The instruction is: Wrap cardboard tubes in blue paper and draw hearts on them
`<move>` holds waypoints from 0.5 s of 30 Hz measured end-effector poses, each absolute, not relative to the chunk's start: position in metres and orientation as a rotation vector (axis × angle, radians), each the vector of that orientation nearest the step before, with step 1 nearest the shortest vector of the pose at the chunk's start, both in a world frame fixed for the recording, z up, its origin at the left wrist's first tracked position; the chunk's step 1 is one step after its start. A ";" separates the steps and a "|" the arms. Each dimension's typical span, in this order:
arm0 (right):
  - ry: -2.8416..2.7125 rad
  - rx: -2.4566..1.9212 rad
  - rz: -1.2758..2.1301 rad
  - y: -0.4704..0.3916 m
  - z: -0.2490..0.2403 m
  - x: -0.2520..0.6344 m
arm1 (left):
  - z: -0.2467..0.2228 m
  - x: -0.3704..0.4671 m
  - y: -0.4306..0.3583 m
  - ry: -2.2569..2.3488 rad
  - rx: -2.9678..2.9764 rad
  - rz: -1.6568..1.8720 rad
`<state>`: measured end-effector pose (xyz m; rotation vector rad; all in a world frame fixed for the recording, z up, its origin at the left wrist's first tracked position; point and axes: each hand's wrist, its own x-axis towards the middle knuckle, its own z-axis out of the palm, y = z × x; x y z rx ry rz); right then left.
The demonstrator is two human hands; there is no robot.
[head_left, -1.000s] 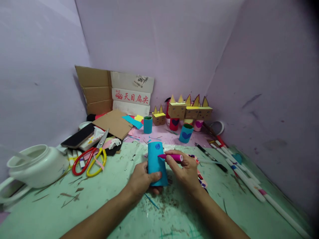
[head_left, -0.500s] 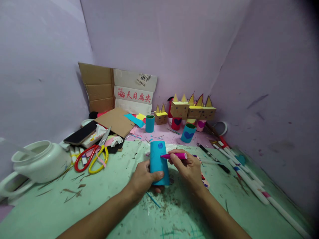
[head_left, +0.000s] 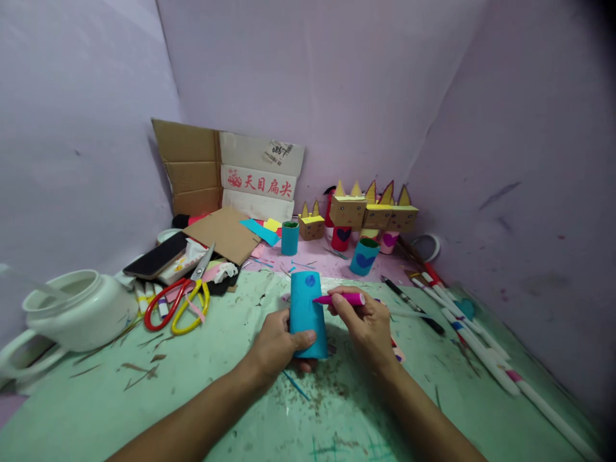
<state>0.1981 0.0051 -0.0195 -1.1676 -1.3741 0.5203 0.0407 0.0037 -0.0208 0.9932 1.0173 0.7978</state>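
Note:
A blue tube (head_left: 306, 308) with a dark blue round spot near its top is held over the table's middle. My left hand (head_left: 279, 341) is closed round its lower part, thumb across the front and fingertips showing beneath. In my right hand (head_left: 366, 324) is a magenta marker (head_left: 349, 299), pinched between thumb and fingers. The marker's tip points left and is at the tube's surface or very close to it, below the spot; contact cannot be made out.
Red-and-yellow scissors (head_left: 190, 301), a phone (head_left: 156, 255) and a white pot (head_left: 72, 311) lie left. Behind stand a blue tube (head_left: 289, 239), a heart-marked tube (head_left: 364, 256) and cardboard heads (head_left: 348, 212). Several white markers (head_left: 481, 346) and a black pen (head_left: 411, 304) are right.
The magenta marker and my right hand have shifted slightly to the right. My left hand and the blue tube have stayed nearly still.

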 end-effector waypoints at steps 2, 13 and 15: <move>-1.364 -1.167 0.522 0.005 -0.019 0.198 | -0.022 0.040 0.004 1.014 0.992 0.808; -1.377 -1.179 0.508 0.005 -0.016 0.198 | -0.024 0.040 0.005 0.978 0.960 0.828; -1.389 -1.184 0.500 0.005 -0.016 0.199 | -0.025 0.040 0.005 0.989 0.964 0.833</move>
